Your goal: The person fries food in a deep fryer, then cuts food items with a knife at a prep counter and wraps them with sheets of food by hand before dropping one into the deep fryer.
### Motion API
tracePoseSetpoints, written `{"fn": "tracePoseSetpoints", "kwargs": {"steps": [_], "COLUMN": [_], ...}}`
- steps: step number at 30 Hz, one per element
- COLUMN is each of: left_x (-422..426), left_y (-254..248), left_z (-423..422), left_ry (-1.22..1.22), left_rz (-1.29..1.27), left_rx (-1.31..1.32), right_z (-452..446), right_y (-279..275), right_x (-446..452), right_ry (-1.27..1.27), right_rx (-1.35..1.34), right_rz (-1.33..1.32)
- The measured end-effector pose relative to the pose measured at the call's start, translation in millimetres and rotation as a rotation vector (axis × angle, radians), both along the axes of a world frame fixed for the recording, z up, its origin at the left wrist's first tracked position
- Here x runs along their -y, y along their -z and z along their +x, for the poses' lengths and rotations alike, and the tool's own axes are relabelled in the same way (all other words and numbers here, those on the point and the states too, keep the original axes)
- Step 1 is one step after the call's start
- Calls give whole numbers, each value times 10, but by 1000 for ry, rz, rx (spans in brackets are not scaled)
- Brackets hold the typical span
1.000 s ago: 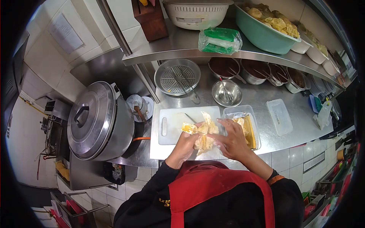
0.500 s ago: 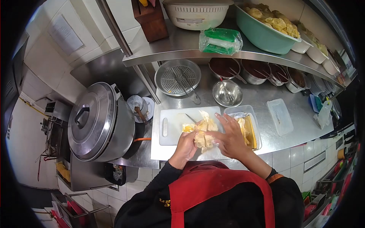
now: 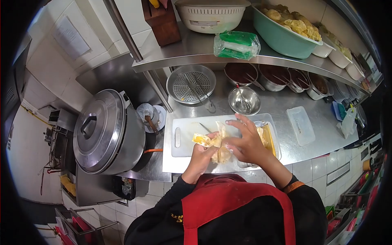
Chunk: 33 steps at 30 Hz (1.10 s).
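My left hand (image 3: 199,160) is closed around a yellow block in a crumpled, pale wrapper (image 3: 218,149), over the white cutting board (image 3: 183,126). A yellow end of the block (image 3: 201,140) shows at the left; whether it is cheese or butter I cannot tell. My right hand (image 3: 249,145) is at the wrapper's right side, thumb against or close to it, the upper fingers raised and apart. Behind the wrapper a knife (image 3: 205,127) lies on the board, partly covered. Right of the board, a clear plastic tub (image 3: 277,149) holds yellow packaging, partly hidden by my right hand.
A large lidded pot (image 3: 100,130) stands at the left. Behind the board are a perforated steamer tray (image 3: 179,87), a metal bowl with a whisk (image 3: 244,100) and several containers of dark sauce (image 3: 241,72). A lid (image 3: 301,126) lies at right. Tubs stand on the shelf (image 3: 196,51) above.
The yellow end in my left hand has tilted and moved slightly left and down. My right hand has shifted a little up and right, its fingers more raised.
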<state>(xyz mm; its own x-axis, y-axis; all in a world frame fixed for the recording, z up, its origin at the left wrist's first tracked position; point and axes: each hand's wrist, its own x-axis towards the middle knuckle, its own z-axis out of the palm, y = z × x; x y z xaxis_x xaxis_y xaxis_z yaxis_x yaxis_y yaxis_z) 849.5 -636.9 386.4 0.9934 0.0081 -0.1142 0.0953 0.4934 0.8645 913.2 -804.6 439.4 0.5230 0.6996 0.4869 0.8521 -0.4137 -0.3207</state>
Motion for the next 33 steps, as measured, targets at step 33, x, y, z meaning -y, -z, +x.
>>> {"fn": "tracePoseSetpoints", "kwargs": {"steps": [33], "left_x": [7], "left_y": [90], "left_z": [44], "left_ry": [-75], "left_rz": [112], "left_rx": [58], "right_z": [109], "right_y": [214], "right_x": [-29], "right_ry": [62], "right_rx": [-101], "right_rz": [-14]}}
